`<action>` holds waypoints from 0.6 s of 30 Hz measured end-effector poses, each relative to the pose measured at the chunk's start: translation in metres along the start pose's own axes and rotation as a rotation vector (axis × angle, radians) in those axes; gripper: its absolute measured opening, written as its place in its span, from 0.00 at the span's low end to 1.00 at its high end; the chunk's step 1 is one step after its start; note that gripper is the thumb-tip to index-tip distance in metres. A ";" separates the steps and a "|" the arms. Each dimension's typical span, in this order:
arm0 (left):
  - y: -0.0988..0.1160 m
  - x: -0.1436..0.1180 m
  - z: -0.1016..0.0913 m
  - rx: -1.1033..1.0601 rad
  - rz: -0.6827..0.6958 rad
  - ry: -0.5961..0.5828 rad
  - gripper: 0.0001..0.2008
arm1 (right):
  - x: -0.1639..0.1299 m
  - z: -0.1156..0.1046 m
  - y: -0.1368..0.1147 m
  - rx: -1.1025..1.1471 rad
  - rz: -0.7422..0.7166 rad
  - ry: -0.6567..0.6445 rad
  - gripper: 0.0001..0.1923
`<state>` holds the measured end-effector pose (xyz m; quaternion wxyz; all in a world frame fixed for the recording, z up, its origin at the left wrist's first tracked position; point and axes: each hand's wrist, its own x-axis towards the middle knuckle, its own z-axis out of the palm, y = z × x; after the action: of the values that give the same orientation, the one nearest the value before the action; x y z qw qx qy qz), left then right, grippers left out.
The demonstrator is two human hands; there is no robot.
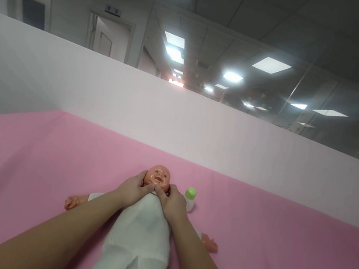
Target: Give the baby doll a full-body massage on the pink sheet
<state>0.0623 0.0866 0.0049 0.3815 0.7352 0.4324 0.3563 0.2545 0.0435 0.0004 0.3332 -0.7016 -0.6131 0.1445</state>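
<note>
A baby doll point(143, 231) in a white cloth outfit lies on its back, its head pointing away from me and its arms spread to both sides. My left hand point(132, 190) wraps the left side of its head and neck, thumb at the chin. From the other side my right hand point(173, 202) grips the neck and jaw, and the two thumbs nearly meet under the chin. The fingers behind the head are hidden. Just right of my right hand stands a small bottle point(190, 199) with a green cap.
The doll lies on a pink sheet point(262, 233) with soft folds. A white panel point(130, 106) rises behind it. Farther back are an open door point(110, 41), a glass partition and lit ceiling panels.
</note>
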 end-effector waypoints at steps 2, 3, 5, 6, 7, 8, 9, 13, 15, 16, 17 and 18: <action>-0.002 0.001 0.000 -0.012 0.006 0.000 0.35 | 0.001 0.000 0.002 0.016 -0.005 -0.003 0.23; -0.003 0.001 0.001 -0.023 0.007 0.000 0.35 | 0.002 0.001 0.003 0.026 -0.009 -0.007 0.22; -0.006 0.003 0.001 -0.043 0.000 0.006 0.34 | 0.003 0.001 0.006 0.048 -0.019 -0.012 0.22; -0.008 0.004 0.002 -0.050 -0.006 0.012 0.34 | 0.003 0.001 0.007 0.058 -0.024 -0.014 0.22; -0.010 0.005 0.002 -0.055 -0.011 0.019 0.34 | 0.003 0.002 0.008 0.068 -0.030 -0.015 0.22; -0.012 0.006 0.002 -0.058 -0.013 0.022 0.35 | 0.004 0.002 0.009 0.078 -0.036 -0.015 0.22; -0.013 0.007 0.003 -0.062 -0.014 0.020 0.35 | 0.004 0.002 0.009 0.086 -0.042 -0.014 0.22; -0.017 0.010 0.003 -0.082 -0.003 0.012 0.35 | 0.004 0.002 0.011 0.106 -0.059 -0.007 0.24; -0.017 0.010 0.003 -0.089 0.002 0.006 0.35 | 0.003 0.002 0.012 0.106 -0.058 -0.002 0.25; -0.017 0.010 0.002 -0.091 0.002 0.001 0.35 | 0.003 0.003 0.012 0.103 -0.055 0.002 0.26; -0.016 0.010 0.001 -0.091 -0.002 -0.003 0.35 | 0.003 0.003 0.012 0.100 -0.050 0.007 0.27; -0.015 0.010 0.001 -0.089 -0.008 -0.007 0.35 | 0.003 0.003 0.012 0.096 -0.044 0.011 0.28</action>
<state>0.0610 0.1008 -0.0068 0.4167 0.7170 0.4177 0.3713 0.2623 0.0468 -0.0085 0.3732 -0.6718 -0.6189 0.1624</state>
